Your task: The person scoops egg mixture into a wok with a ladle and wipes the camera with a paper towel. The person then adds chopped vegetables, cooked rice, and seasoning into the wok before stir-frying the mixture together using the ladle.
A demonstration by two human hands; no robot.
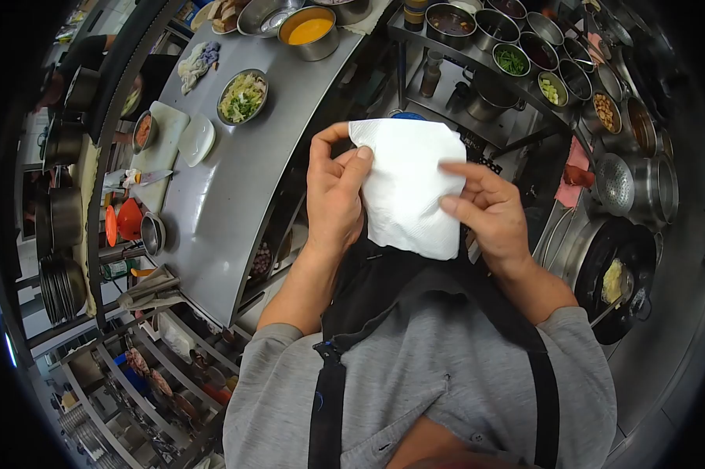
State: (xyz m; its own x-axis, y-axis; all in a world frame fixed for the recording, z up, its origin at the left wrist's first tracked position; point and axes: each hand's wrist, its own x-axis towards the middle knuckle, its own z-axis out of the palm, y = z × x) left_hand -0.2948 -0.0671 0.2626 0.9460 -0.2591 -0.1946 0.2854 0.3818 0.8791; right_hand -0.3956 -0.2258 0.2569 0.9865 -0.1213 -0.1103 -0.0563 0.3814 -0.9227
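A white paper towel (411, 184) hangs in front of my chest, above the black apron (415, 289). Its left edge is pinched between the thumb and fingers of my left hand (338, 184). At the towel's right edge, my right hand (489, 211) has its thumb and fingers against the paper, the fingertips slightly blurred by motion.
On the steel counter (227, 187) at left are a bowl of chopped vegetables (243, 98), a white dish (197, 141) and a knife (153, 177) on a cutting board. At right, a black wok (614, 273) holds yellow food, below several metal containers.
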